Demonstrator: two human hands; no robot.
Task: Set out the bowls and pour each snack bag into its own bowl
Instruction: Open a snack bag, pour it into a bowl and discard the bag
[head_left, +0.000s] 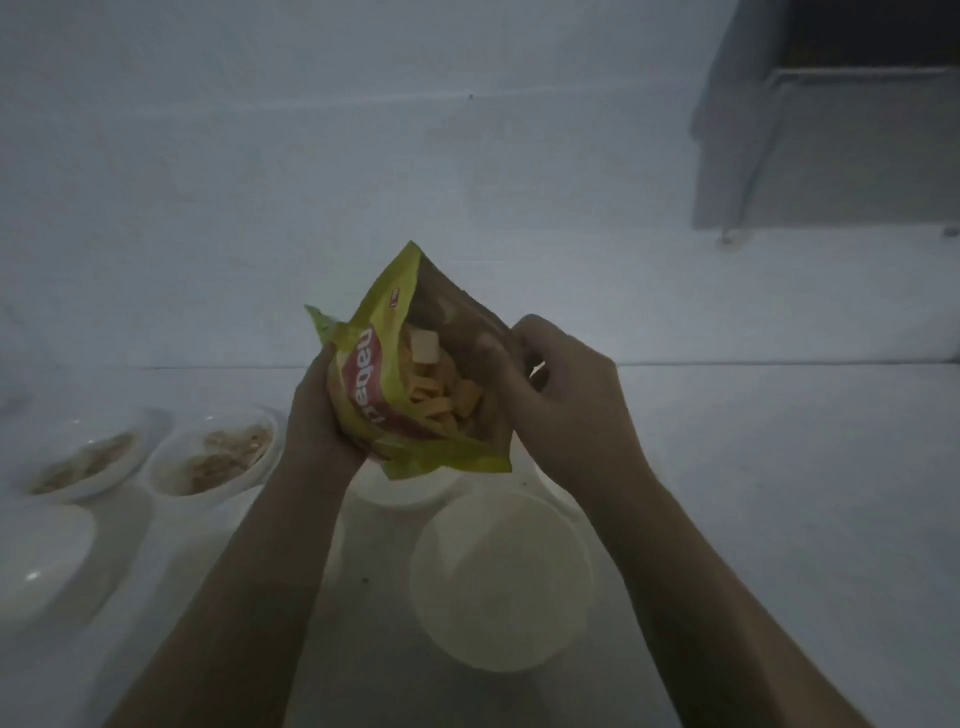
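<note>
Both hands grip an opened yellow foil snack bag with a red label (384, 384) at the centre of the frame. The left hand (319, 415) wraps its fingers around the bag's left side and underside; the right hand (561, 395) pinches the bag's brown inner edge, fingers curled, pulling the mouth wide. Both forearms rise from the lower edge of the frame. Pale yellow rectangular snack pieces (436, 384) fill the bag. Just below it sits a white bowl (400, 491), mostly hidden, and nearer the bottom a larger round white bowl (501, 582). At the left, two white bowls (78, 462) (213, 452) hold brownish snacks, with another white bowl (36, 556) at the lower left.
</note>
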